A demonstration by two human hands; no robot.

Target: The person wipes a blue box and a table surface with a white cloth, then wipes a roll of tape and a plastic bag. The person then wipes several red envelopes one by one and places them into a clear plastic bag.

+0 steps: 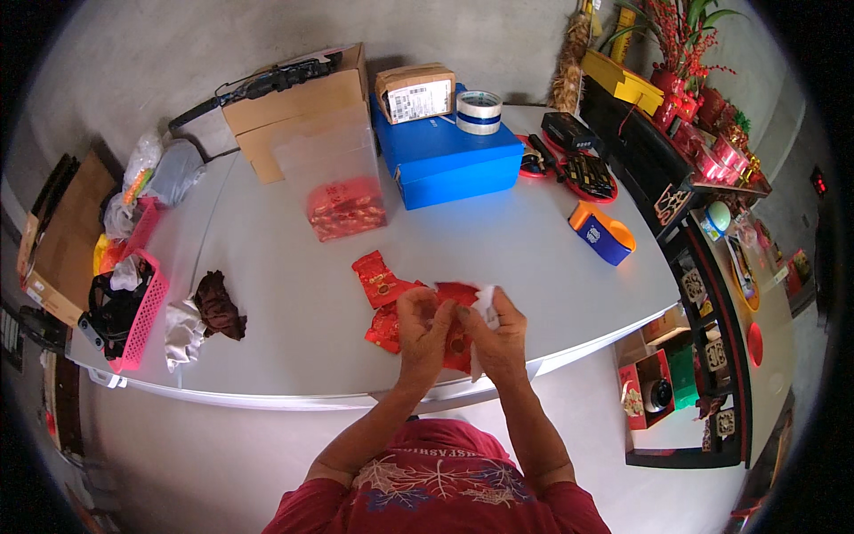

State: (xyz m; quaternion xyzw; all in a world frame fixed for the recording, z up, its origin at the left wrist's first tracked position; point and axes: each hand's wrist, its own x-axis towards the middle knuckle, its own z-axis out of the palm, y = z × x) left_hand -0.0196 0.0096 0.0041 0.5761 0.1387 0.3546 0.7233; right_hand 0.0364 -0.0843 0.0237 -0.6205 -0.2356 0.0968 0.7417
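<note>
My left hand (pixel 422 335) and my right hand (pixel 498 342) meet near the table's front edge, fingers bent and thumbs close together. Between them is a red packet (pixel 458 354), gripped from both sides and partly covered by my fingers. A crumpled white piece, like tissue or a cloth (pixel 486 305), is tucked against my right hand; its kind is not clear. Just left of my hands, more red packets (pixel 377 279) lie loosely piled on the grey table. Behind them stands a clear plastic container (pixel 331 147) with similar red packets at its bottom.
A blue box (pixel 449 165) carries a small parcel (pixel 414 93) and a tape roll (pixel 479 113). Cardboard boxes and a pink basket (pixel 142 307) line the left, near brown and white cloths (pixel 220 307). At right sit a blue-orange band (pixel 605 233) and a dark shelf unit (pixel 712 347).
</note>
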